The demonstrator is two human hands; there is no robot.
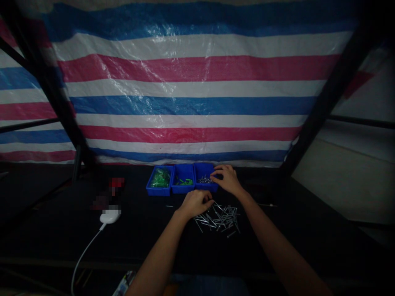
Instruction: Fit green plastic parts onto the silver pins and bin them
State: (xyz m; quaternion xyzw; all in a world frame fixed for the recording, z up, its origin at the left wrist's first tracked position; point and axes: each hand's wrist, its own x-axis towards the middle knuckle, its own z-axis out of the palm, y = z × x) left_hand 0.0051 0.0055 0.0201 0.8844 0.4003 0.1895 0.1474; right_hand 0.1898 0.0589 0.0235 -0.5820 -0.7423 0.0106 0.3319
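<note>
Well, the left hand (196,203) is curled up tight, with its fingers pointing down, right at the edge of a messy pile of metal nails (217,219). It might pinch something small, but that is hard to see. The right hand (227,180) is half open with bent fingers and shows nothing in its grip. Its fingertips (213,172) reach over the rim of a blue tray (183,191) with three parts. The part nearest that hand has small silver bits (205,179), the middle part has green pieces (184,181), and the far left part has a green bag (160,178). The black table (262,238) has lots of room around the pile and in front of it. Well apart to the left sits a white computer mouse (110,216) with a white cord (83,259) that runs over the front edge. A striped tarp (185,107) hangs just behind the tray.
</note>
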